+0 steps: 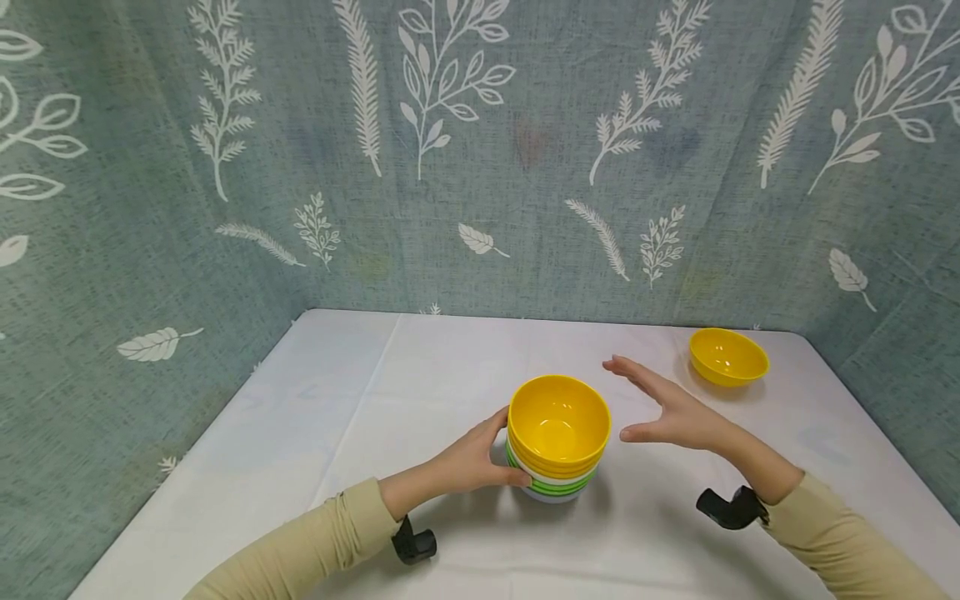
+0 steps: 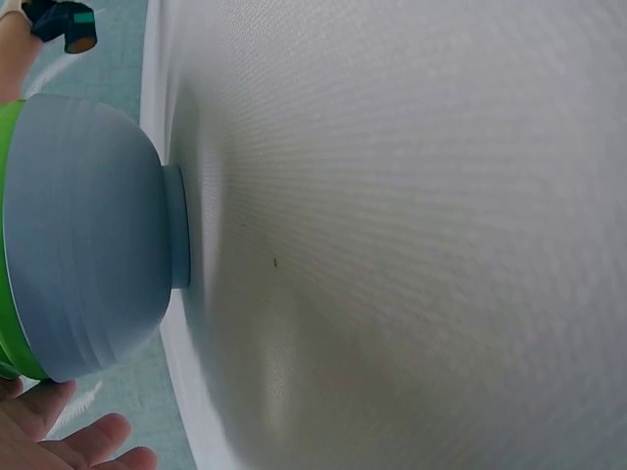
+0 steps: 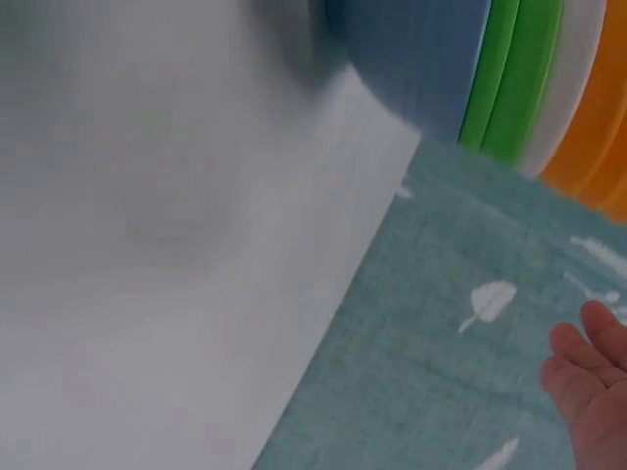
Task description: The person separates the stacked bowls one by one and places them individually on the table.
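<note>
My left grip (image 1: 472, 458) clasps the stack (image 1: 558, 429) on the tabletop (image 1: 420, 375).
It holds the nine o'clock side; my right grip (image 1: 675, 417), thumb and fingers spread apart, hovers just beside at three o'clock. A bowl (image 1: 727, 360) sits apart at two o'clock.

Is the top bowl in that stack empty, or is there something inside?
Empty. The head view looks down into the top bowl, and only its bare, shiny yellow inside shows.

Surface (image 1: 420, 375) of matt, ribbed cloth; bowl stack (image 1: 558, 437) and lone bowl (image 1: 727, 358) near the surface's far right corner in smooth, glossy plastic; matt, woven-looking curtain (image 1: 420, 267) along the far edge
</note>
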Motion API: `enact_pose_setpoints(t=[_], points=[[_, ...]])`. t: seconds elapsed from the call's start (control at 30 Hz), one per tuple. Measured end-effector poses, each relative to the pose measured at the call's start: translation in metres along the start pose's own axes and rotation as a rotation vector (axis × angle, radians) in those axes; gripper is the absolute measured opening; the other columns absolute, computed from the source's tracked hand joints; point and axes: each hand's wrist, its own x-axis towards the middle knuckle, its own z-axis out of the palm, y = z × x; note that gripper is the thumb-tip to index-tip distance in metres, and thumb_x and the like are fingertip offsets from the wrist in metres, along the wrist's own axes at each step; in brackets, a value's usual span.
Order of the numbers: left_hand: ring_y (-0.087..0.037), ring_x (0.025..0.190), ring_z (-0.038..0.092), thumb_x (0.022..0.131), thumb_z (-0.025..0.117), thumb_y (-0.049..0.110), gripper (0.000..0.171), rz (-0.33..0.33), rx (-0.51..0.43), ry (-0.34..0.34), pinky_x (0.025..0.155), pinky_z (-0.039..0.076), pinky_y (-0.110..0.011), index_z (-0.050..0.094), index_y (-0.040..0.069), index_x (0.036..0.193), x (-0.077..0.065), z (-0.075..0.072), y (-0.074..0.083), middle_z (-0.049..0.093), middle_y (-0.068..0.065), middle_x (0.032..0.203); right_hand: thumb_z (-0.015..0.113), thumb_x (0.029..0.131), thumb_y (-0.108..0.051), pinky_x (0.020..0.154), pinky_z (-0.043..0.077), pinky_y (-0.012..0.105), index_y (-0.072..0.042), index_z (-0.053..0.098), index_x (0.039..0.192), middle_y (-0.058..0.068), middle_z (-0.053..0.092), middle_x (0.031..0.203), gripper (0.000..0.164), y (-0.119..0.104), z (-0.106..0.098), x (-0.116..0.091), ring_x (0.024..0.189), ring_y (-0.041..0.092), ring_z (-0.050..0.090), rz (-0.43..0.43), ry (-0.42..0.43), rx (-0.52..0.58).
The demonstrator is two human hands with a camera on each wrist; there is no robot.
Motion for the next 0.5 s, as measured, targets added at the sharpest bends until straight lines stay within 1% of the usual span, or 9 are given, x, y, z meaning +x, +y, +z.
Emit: enact_pose_setpoints(t=[0.1,0.2,0.4,0.5], points=[[-0.025,0.136,0.025,0.071,0.073,0.049,0.098,0.005,0.001,0.002,0.105,0.026,-0.055,0.017,0.02,0.147,0.0,0.0,0.0,0.027,-0.003,0.149,0.073,0.076,-0.018,0.102,0.022,0.064,-0.009,0.019,0.146,0.015,0.027,0.147,0.089,-0.005,0.008,0.003,0.134,0.039,0.023,-0.022,-0.03,0.043],[-0.024,0.136,0.025,0.071,0.073,0.049,0.098,0.012,0.002,0.002,0.106,0.026,-0.054,0.018,0.02,0.147,0.001,0.0,0.0,0.028,-0.003,0.148,0.074,0.075,-0.019,0.101,0.021,0.066,-0.009,0.017,0.146,0.015,0.024,0.148,0.092,-0.009,0.015,0.007,0.134,0.04,0.022,-0.028,-0.056,0.079],[-0.024,0.136,0.025,0.071,0.072,0.05,0.098,0.018,-0.006,0.001,0.106,0.026,-0.054,0.018,0.02,0.147,0.001,-0.001,0.0,0.027,-0.003,0.149,0.075,0.074,-0.027,0.101,0.018,0.067,-0.008,0.013,0.147,0.014,0.019,0.151,0.098,-0.012,0.027,0.012,0.135,0.04,0.019,-0.017,-0.109,0.14],[-0.025,0.136,0.025,0.071,0.072,0.051,0.098,0.019,-0.009,-0.003,0.106,0.026,-0.054,0.018,0.02,0.147,0.001,-0.001,-0.001,0.027,-0.003,0.149,0.076,0.073,-0.029,0.101,0.019,0.066,-0.01,0.011,0.147,0.013,0.017,0.151,0.101,-0.012,0.032,0.014,0.135,0.039,0.02,-0.007,-0.124,0.162]])
